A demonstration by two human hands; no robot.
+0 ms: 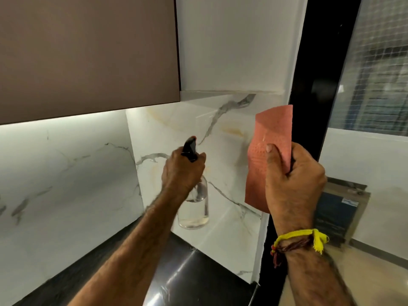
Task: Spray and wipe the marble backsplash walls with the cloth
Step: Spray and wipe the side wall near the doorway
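The marble backsplash [223,138] wraps an inside corner under a brown wall cabinet [88,56]: a long panel on the left, lit from under the cabinet, and a shorter veined panel straight ahead that ends at a black frame [309,89] on the right. Faint yellowish marks lie across the upper part of that shorter panel. The left hand [183,171] is clenched round the neck of a clear spray bottle [195,206] with a black nozzle head [190,149], which points at the panel from close by; the bottle looks roughly a third full of clear liquid. The right hand [293,182] is raised beside it, thumb and fingers [270,150] pinching a pink cloth [268,155] that stands up stiffly, near the wall but, as far as I can tell, not touching it. The likeliest trouble, I think, is runoff: a heavy spray from this close would streak down the glossy stone and pool where it meets the dark bench [198,272], leaving marks if the cloth does not follow quickly. The cloth is held only by its middle, so a hard wipe could fold it or pull it free. Mist aimed too far right could also land on the black frame and the glass beyond it.
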